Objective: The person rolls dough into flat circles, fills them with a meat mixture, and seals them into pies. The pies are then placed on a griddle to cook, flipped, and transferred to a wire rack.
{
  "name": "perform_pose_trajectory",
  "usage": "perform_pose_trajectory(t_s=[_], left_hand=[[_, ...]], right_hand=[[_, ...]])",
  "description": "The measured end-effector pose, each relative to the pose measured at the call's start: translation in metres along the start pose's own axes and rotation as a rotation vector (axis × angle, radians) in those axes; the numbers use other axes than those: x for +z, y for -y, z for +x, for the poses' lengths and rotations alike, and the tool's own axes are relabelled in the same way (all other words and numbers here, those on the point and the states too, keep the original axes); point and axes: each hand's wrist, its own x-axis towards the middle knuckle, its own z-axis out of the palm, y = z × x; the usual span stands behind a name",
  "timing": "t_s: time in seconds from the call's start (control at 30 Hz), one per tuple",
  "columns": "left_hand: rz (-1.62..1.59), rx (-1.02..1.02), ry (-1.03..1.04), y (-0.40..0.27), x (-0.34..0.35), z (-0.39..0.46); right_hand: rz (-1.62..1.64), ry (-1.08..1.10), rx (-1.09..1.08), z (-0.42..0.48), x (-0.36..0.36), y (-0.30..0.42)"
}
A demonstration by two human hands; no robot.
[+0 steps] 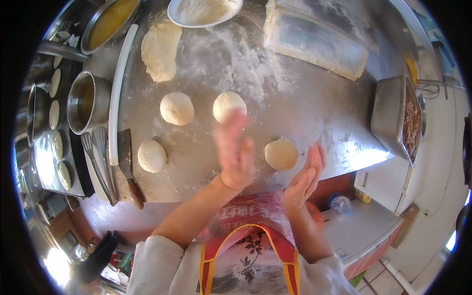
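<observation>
My left hand (236, 155) is blurred over the steel worktop (206, 147), its palm turned sideways and holding nothing. Its fingertips overlap the lower edge of a round dough ball (228, 103); whether they touch it I cannot tell. Beside a flattened dough round (281, 153), my right hand (305, 175) is raised with fingers extended and nothing in it. Two more dough balls, an upper one (177, 108) and a lower one (152, 156), sit to the left. Behind them lies a long lump of dough (161, 51).
White flour (247, 62) dusts the worktop near a flour bowl (204, 11) and a clear plastic box (317, 42). At left are a white rod (120, 99), a metal pot (88, 101), a scraper (127, 162) and a slotted turner (96, 162). A metal pan of filling (392, 114) stands right.
</observation>
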Motion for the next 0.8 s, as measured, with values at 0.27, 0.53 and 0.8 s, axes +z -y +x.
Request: perform_pose_trajectory(t_s=[0.27,0.53,0.8], left_hand=[[-0.433,-0.455,0.09,-0.028,0.043,-0.04],[-0.411,-0.345,0.131,-0.016,0.031,-0.03],[-0.358,-0.371,0.105,-0.02,0.013,-0.042]], right_hand=[[0.894,0.189,0.655,0.062,0.025,-0.018],[0.543,0.223,0.504,0.017,0.037,-0.003],[0.442,0.13,0.434,0.002,0.045,-0.006]])
